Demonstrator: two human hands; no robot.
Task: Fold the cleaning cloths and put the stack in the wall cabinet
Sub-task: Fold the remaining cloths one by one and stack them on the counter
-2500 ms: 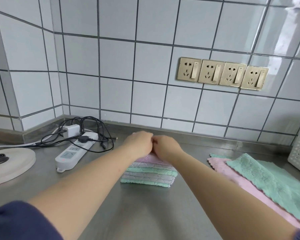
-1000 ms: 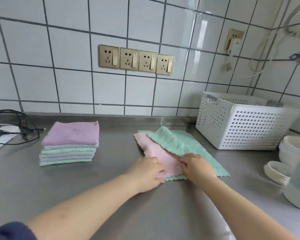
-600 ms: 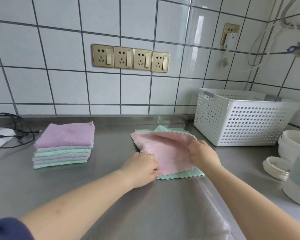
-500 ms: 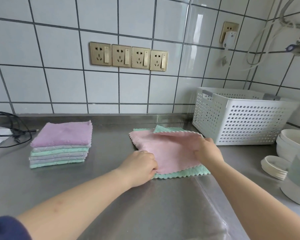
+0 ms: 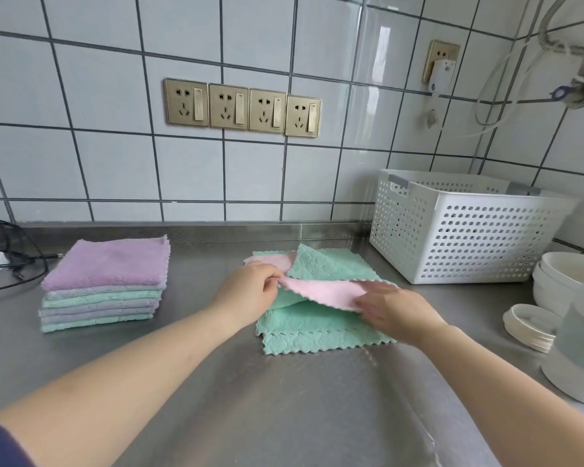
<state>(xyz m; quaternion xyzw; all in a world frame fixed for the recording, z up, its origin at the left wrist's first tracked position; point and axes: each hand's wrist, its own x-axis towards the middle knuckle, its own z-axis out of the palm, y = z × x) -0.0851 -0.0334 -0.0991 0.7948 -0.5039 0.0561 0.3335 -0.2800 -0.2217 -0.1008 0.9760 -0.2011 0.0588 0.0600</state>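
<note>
Both hands, left hand [image 5: 250, 294] and right hand [image 5: 397, 310], pinch a pink cloth [image 5: 321, 291] lifted off unfolded green cloths [image 5: 317, 328]; a folded stack [image 5: 103, 284] is done at 9 o'clock, and no cabinet is seen.

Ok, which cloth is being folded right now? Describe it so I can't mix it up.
Start at the white perforated basket on the steel counter; just left of it lies a loose pile of cloths. The pink cloth there is the one, pinched by the left hand and right hand. It is the only cloth lifted; its neighbours are green.
</note>
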